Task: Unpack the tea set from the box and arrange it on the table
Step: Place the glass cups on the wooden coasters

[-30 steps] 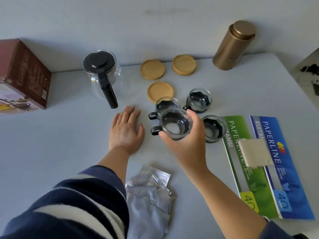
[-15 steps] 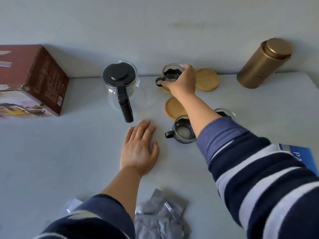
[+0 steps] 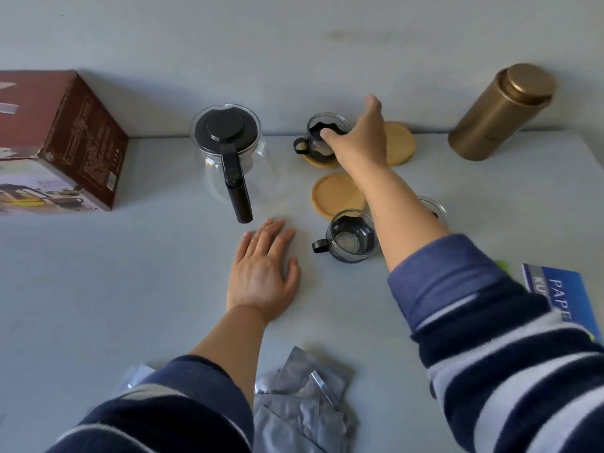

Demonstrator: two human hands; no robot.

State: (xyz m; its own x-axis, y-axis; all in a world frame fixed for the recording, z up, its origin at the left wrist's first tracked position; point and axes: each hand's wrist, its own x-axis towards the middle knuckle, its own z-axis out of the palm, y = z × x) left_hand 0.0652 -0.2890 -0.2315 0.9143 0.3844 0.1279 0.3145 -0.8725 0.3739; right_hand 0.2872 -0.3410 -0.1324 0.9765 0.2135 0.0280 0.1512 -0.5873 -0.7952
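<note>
A glass teacup with a black holder (image 3: 315, 135) stands on the far-left wooden coaster (image 3: 322, 161). My right hand (image 3: 359, 138) hovers over its right side with fingers spread, thumb near the rim, gripping nothing. Another wooden coaster (image 3: 400, 143) lies to the right and a third (image 3: 338, 194) nearer me. A second glass cup (image 3: 351, 237) sits in front of that one, and a third cup (image 3: 436, 209) is mostly hidden behind my right forearm. The glass teapot with a black lid and handle (image 3: 228, 155) stands to the left. My left hand (image 3: 263, 273) rests flat on the table.
The brown tea set box (image 3: 62, 138) stands at the far left against the wall. A gold canister (image 3: 500, 112) stands at the far right. Silver foil sachets (image 3: 304, 403) lie near the front edge. A blue paper pack (image 3: 562, 295) lies at the right.
My right hand carried a glass cup from the near group to the far-left coaster, set it down and has opened off it. My left hand stayed flat. The view tilted upward.
</note>
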